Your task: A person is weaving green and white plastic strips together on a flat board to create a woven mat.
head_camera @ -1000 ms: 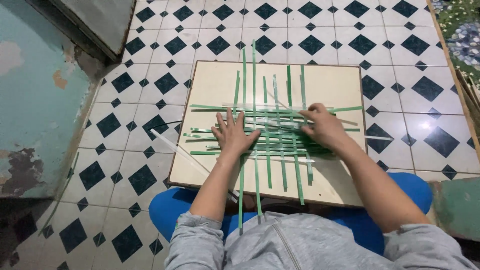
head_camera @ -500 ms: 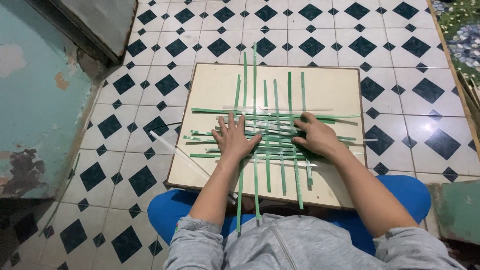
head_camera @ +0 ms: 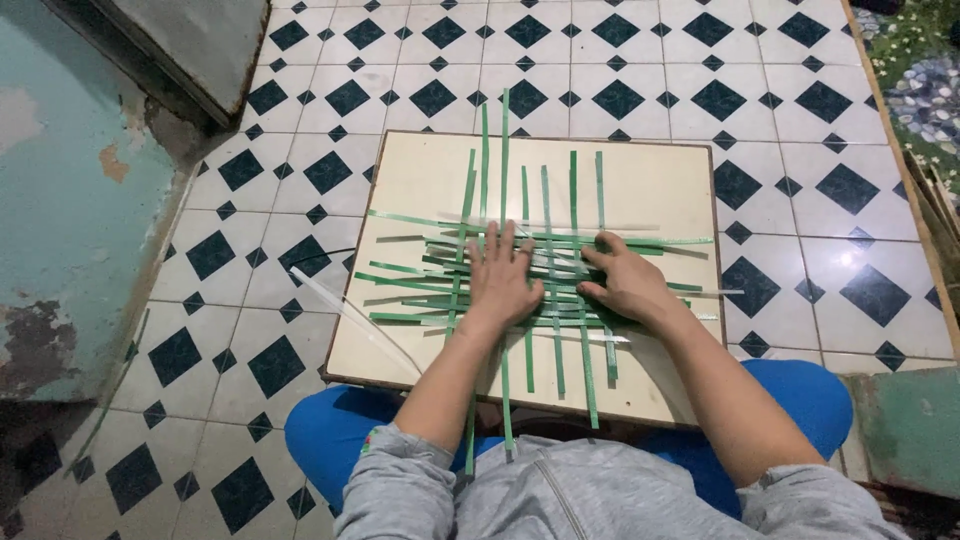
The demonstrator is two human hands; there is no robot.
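Note:
A cream square board [head_camera: 640, 180] rests on my lap and the tiled floor. On it lies a loose weave of green strips [head_camera: 440, 260], several running lengthwise and several crosswise, with a few pale translucent strips among them. My left hand [head_camera: 500, 280] lies flat on the weave near its middle, fingers spread and pointing away from me. My right hand [head_camera: 622, 282] presses down on the strips just to the right, fingers pointing left toward the other hand. Neither hand grips a strip that I can see.
A loose pale strip [head_camera: 340, 305] lies across the board's left edge onto the black-and-white tiled floor [head_camera: 800, 90]. A peeling teal wall [head_camera: 70, 200] stands at the left. A flowered mat [head_camera: 925, 90] lies at the far right.
My right hand has slid left and nearer along the weave. My left hand has shifted slightly, staying flat on the strips.

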